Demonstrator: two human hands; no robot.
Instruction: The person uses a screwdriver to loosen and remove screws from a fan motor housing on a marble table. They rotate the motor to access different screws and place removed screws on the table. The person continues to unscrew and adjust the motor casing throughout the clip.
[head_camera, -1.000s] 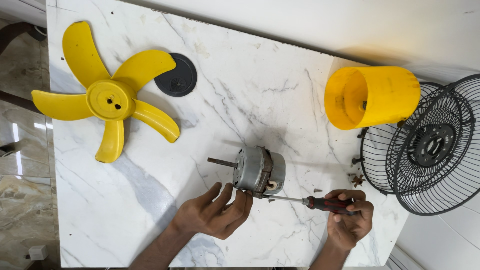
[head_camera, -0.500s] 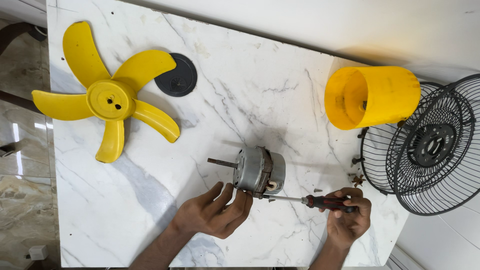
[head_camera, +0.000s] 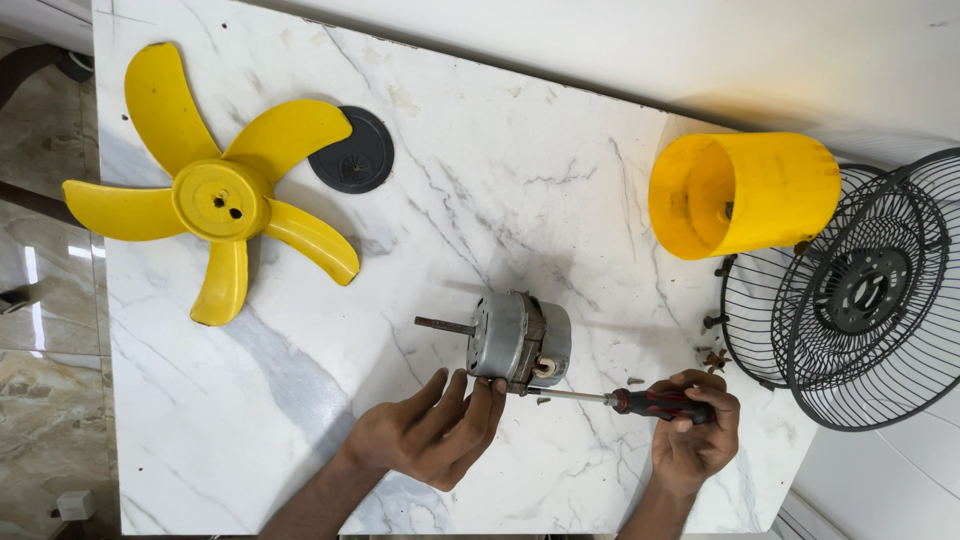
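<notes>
Steadying the fan motor (head_camera: 520, 345) on the marble counter (head_camera: 500, 180) with our left hand (head_camera: 430, 435), fingers loosely spread against it, we grip the screwdriver (head_camera: 640, 402) in our right hand (head_camera: 695, 430), its tip at the motor's base.

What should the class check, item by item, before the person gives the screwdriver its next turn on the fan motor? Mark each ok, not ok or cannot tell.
1. Motor steadied: left hand rests its fingertips against the housing's near side. Ok.
2. Screwdriver gripped: right hand wraps the red and black handle. Ok.
3. Tip seated in a screw head: shaft reaches the motor's lower edge, but the contact is too small to see. Cannot tell.
4. Motor flat on the marble table: lies on its side, shaft pointing left. Ok.
5. Loose screws safe: they lie near the table's edge by the wire guard. Not ok.
</notes>
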